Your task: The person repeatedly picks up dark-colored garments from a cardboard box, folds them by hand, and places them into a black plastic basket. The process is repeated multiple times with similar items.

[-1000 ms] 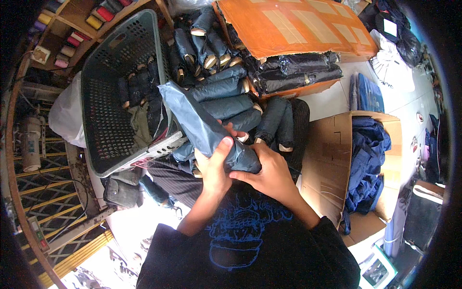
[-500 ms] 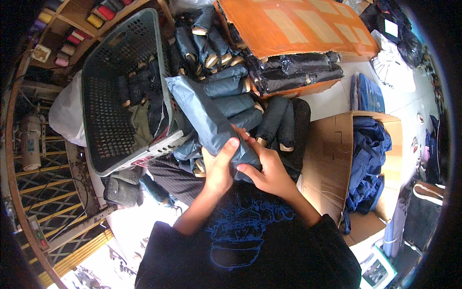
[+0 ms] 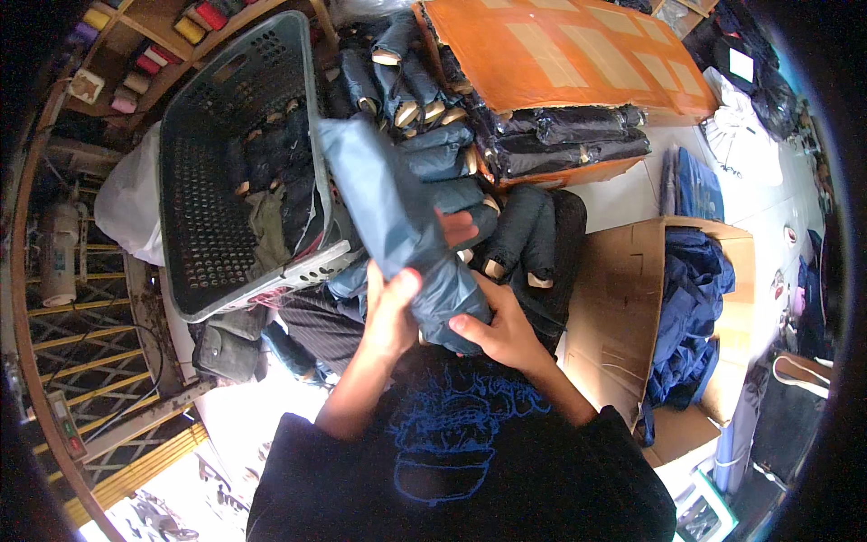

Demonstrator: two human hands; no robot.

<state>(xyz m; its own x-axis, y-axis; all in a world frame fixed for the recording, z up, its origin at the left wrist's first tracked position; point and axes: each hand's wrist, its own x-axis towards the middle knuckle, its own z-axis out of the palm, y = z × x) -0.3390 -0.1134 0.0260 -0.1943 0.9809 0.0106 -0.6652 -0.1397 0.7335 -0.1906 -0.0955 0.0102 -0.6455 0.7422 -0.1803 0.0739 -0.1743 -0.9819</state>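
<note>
A long blue-grey rolled fabric bundle (image 3: 384, 203) slants across in front of my chest, its far end blurred and pointing up and left. My left hand (image 3: 390, 316) is closed round its left side, thumb on top. My right hand (image 3: 510, 330) grips the near right part, with the thumb pressed on the fabric. Some blurred fingertips show past the bundle's right edge; I cannot tell which hand they belong to. Beyond my hands lies a pile of similar rolled bundles (image 3: 438, 149) with tan ends. Two darker rolls (image 3: 524, 230) lie just right of the held one.
A dark perforated plastic basket (image 3: 208, 172) with dark items stands at the left. Behind is an orange carton (image 3: 578, 54) holding black plastic-wrapped packs. At the right, an open cardboard box (image 3: 619, 316) contains navy fabric (image 3: 691, 316). Thread spools (image 3: 212, 14) sit on a shelf.
The bundle has tilted and slid slightly within my hands. My left hand has shifted a little left and down it. The whole view has moved slightly.
</note>
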